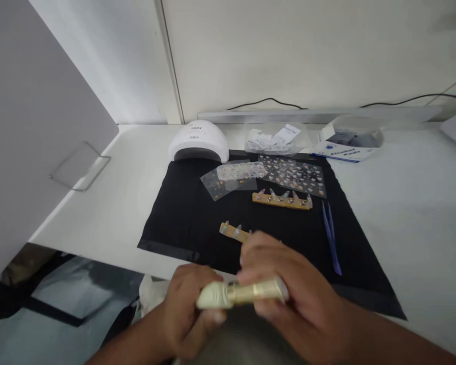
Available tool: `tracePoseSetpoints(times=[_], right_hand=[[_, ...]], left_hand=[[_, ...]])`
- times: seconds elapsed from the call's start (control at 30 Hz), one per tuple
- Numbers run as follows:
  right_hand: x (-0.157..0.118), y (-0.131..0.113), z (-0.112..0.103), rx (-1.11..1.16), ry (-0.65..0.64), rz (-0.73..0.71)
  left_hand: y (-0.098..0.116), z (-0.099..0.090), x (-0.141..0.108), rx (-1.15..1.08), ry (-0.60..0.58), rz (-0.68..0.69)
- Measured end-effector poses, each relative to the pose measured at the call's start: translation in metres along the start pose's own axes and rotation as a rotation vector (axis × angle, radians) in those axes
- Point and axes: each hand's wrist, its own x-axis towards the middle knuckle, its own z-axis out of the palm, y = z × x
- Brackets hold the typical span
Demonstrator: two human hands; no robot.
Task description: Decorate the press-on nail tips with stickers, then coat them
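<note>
Close to the camera, in front of the table edge, I hold a nail polish bottle [215, 296] sideways. My left hand [182, 306] is closed around its pale green body. The fingers of my right hand [289, 284] wrap the long gold cap [256, 292]. Body and cap are in line and look joined. Just beyond my right hand lies a wooden strip [234, 232] with nail tips on it, partly hidden by that hand. A second wooden strip [281, 201] with several nail tips lies farther back on the black mat [186, 203].
Blue tweezers [331, 238] lie at the mat's right. Sticker sheets [292, 175] and a small clear case [241, 171] are at its back. Behind stand a white nail lamp [198, 139], a clear container [277, 139] with packets, and an alcohol pads box [345, 144].
</note>
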Motion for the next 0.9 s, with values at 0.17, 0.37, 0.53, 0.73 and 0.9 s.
tracePoseSetpoints(times=[0.17,0.37,0.53,0.73,0.9], right_hand=[[-0.006,0.003,0.005,-0.024,0.034,0.005],[-0.009,0.002,0.006,0.015,0.103,0.08],[-0.01,0.001,-0.003,0.025,0.063,0.152],[-0.013,0.003,-0.011,0.059,0.112,0.259],[-0.016,0.003,-0.019,0.102,0.16,0.32]], left_hand=[[0.001,0.002,0.001,-0.017,-0.002,-0.043],[-0.002,-0.001,-0.008,-0.033,-0.066,-0.156],[-0.005,-0.003,-0.014,-0.056,-0.126,-0.182],[-0.005,0.0,-0.001,-0.079,-0.148,-0.207],[-0.006,0.001,0.004,-0.096,-0.158,-0.233]])
